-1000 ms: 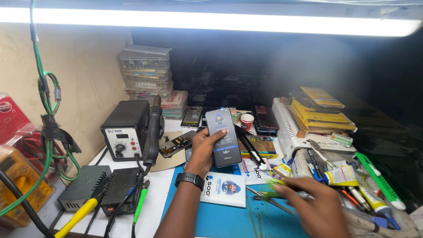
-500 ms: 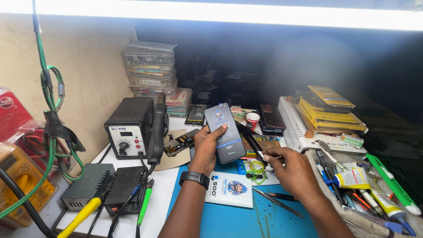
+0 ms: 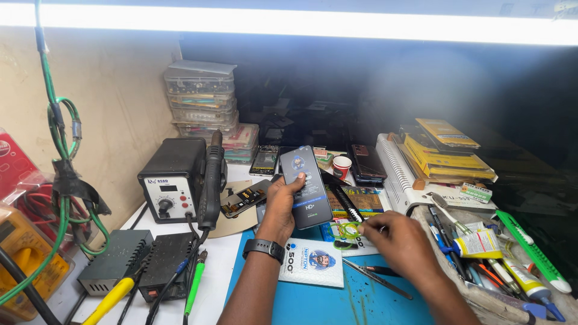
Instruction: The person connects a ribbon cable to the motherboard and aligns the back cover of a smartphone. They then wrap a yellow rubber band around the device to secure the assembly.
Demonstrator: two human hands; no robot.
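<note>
Head view: far to the left of both hands, green cables hang down the wall, with a yellow meter below them. Nearer the left hand sit a black hot-air station with its wand upright in the holder, and, lower, two dark flat boxes with a yellow-handled tool and a green-handled tool lying beside them. Behind the station stands a stack of clear parts boxes.

The left hand, a black watch on its wrist, is closed around a dark phone, thumb on the front face and fingers behind, holding it tilted up above the blue mat. Just left of this hand lies an opened phone part; just below the wrist a white packet rests on the mat.

The right hand is to the right of the phone and lower, its fingers curled loosely, fingertips pinching a small green ring-shaped piece over other packets. Tweezers lie on the mat under this hand. Behind it stand a small red-and-white cup and another phone. To its right are a white ridged case, yellow boxes, a glue tube and a heap of pens and tools.
</note>
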